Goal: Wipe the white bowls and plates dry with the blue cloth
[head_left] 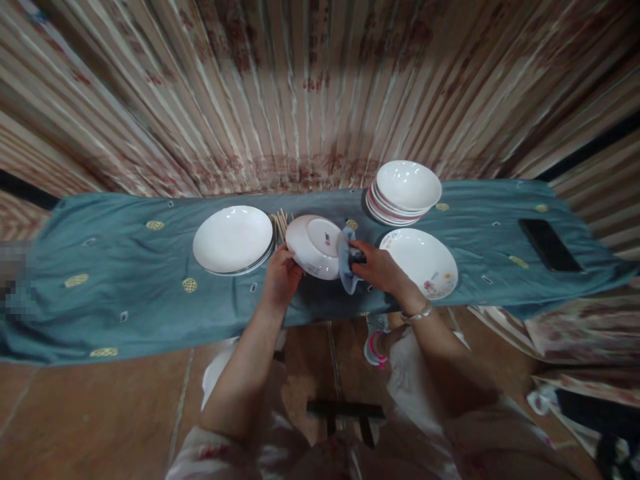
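A white plate [310, 257] is held tilted above the cloth, its underside with a foot ring and a small mark facing me. My left hand [283, 275] is closed on the plate's left edge. In my right hand [373, 263] is a blue-grey cloth [347, 267], pressed against the plate's right edge. Just left of the plate stands a stack of white plates [233, 239]. Several chopsticks [282, 223] lie between that stack and the held plate. By my right wrist rests a flower-patterned plate [423, 260].
A stack of white bowls [407, 187] stands at the back right. Farther right lies a black phone [549, 245]. The narrow table has a green patterned tablecloth [145, 287]. Behind it hangs a pleated curtain [280, 100]; a tiled floor [125, 400] shows below.
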Tool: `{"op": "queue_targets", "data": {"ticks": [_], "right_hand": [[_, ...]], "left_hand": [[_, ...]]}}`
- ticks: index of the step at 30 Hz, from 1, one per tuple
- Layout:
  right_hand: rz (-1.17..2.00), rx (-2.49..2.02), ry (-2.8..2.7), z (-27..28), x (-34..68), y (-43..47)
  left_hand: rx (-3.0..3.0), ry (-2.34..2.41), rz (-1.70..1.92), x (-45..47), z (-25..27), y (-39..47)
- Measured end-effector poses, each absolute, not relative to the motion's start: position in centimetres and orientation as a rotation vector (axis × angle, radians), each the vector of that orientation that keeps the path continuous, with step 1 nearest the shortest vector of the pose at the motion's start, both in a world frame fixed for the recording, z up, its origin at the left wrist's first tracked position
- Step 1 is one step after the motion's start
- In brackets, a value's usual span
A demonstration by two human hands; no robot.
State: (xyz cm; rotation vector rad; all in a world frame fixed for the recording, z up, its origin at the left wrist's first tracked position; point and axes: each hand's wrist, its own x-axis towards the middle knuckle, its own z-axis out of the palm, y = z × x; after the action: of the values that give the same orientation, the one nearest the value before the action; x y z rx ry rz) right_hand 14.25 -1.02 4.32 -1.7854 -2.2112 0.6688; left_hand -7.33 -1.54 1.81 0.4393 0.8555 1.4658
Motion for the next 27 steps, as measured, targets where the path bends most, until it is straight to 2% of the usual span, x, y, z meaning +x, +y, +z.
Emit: {"op": "queue_targets", "data": {"ticks": [11, 27], "right_hand": [[0.615, -1.553, -2.252, 2.6, 13.3, -2.6], [0.437, -1.384, -2.267, 3.6, 10.9, -3.7]], "left_hand": [[0.41, 0.863, 1.448, -7.5, 1.7, -1.4], [0.459, 0.854, 1.449, -7.5, 1.5, -1.3]]}}
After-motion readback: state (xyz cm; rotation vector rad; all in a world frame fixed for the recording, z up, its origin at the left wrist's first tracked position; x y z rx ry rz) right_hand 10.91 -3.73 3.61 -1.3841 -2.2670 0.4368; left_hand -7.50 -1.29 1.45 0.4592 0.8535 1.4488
